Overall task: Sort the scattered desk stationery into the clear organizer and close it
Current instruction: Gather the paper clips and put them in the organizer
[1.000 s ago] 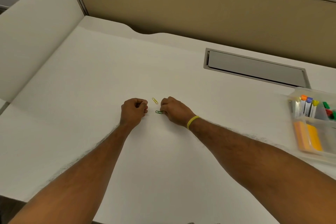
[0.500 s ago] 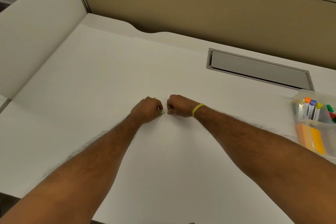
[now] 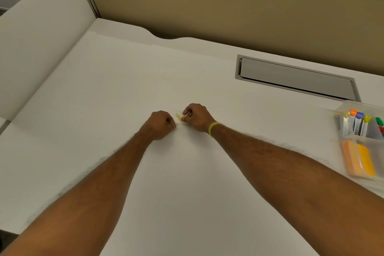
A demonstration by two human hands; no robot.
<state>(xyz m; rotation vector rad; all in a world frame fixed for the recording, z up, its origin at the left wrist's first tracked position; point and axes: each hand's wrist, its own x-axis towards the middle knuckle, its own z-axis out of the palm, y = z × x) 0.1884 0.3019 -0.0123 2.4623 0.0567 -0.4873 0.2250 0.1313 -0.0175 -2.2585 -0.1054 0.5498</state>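
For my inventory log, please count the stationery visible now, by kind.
Paper clips: 1, yellow, pinched by the right hand.
Sticky-note pads: 2, in the clear organizer.
Markers with vivid caps: 5 (orange, blue, yellow, green, red).
Total: 8. The left hand is curled into a fist and may hide more.

We note: yellow paper clip, a second ago loose on desk between hands, now pinched by right hand at its 9 o'clock. Green paper clip gone from right fingertips to left hand; only tip shows at its 3 o'clock.
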